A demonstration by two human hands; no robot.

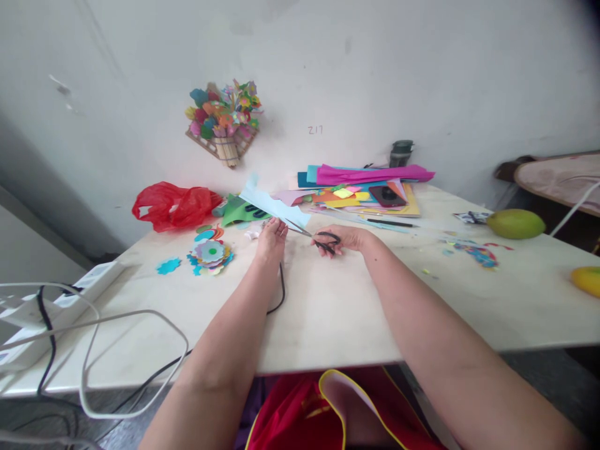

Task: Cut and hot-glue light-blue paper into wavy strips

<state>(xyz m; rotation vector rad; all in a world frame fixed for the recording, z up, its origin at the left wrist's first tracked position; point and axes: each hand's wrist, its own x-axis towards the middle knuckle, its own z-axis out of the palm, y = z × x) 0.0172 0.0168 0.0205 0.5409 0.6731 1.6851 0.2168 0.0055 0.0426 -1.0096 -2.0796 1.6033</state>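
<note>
My right hand [335,240] is closed around the black handles of a pair of scissors [328,240], whose blades point left toward a sheet of light blue paper [272,203]. The lower edge of that paper is pinched in my left hand [272,237], and its edge near the blades looks wavy. Whether the blades are apart is too blurred to tell. Left of my left hand lies a stack of scalloped paper flowers [210,253], with a single blue paper flower [169,266] beside it. Behind the light blue paper is a green sheet [237,211].
A red plastic bag [173,206] sits at the back left. Coloured papers [347,195] and a magenta roll [375,175] lie at the back. A pen [391,223], paper scraps [478,255] and a green mango [515,224] are to the right. A power strip [100,275] with loose cables borders the left.
</note>
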